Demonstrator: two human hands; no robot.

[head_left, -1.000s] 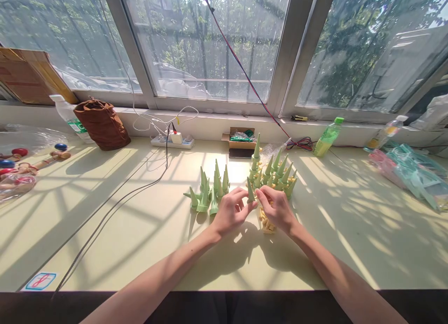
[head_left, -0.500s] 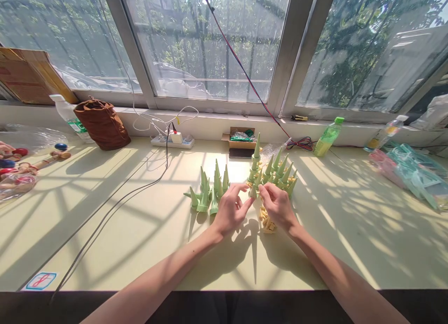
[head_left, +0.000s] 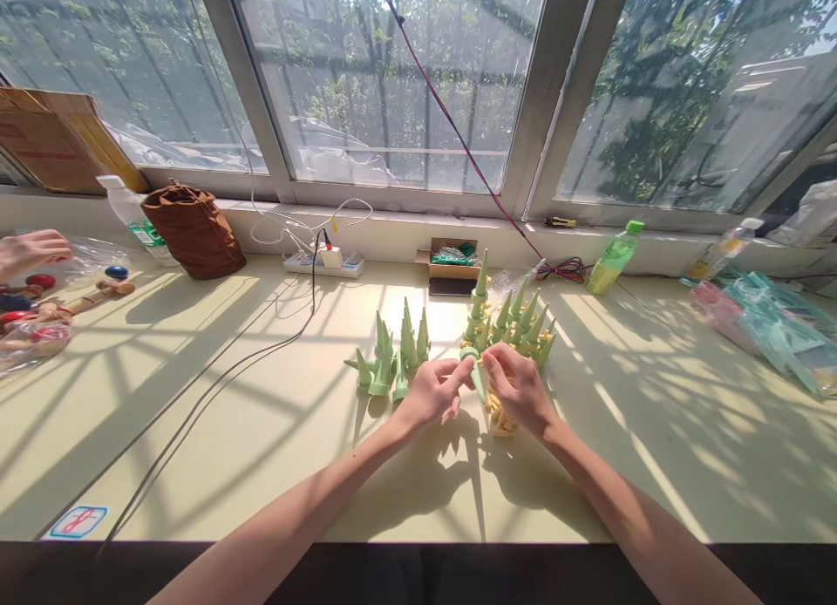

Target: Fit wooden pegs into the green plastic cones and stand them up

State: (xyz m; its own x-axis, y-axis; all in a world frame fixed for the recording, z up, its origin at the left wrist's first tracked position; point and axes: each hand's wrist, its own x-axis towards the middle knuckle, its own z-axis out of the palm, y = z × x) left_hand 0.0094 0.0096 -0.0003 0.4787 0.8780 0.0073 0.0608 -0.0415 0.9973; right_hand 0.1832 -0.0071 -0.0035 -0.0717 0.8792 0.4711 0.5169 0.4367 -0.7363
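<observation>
My left hand [head_left: 435, 390] is closed on a light green plastic cone [head_left: 478, 382], its base up and its tip slanting down. Beside it, my right hand [head_left: 518, 385] has thumb and forefinger pinched near the cone's base; whatever is between those fingertips is too small to make out. Under my right hand sit small yellow pieces [head_left: 500, 418], partly covered by it. More green cones [head_left: 516, 317] stand grouped just behind my hands, with yellow bits among them. Left of my left hand is another cluster of green cones [head_left: 383, 365], mostly upright, one lying sideways.
Another person's hand [head_left: 32, 251] reaches over wooden toys [head_left: 56, 313] at far left. A brown pouch [head_left: 193, 230], power strip [head_left: 323, 265], small open box [head_left: 452, 261] and green bottle [head_left: 615, 258] line the back. A black cable [head_left: 261, 354] crosses the table [head_left: 261, 465].
The cone in my left hand has tipped from point-up to point-down. My right hand has stayed nearly in place. Another person's hand has come into view at far left.
</observation>
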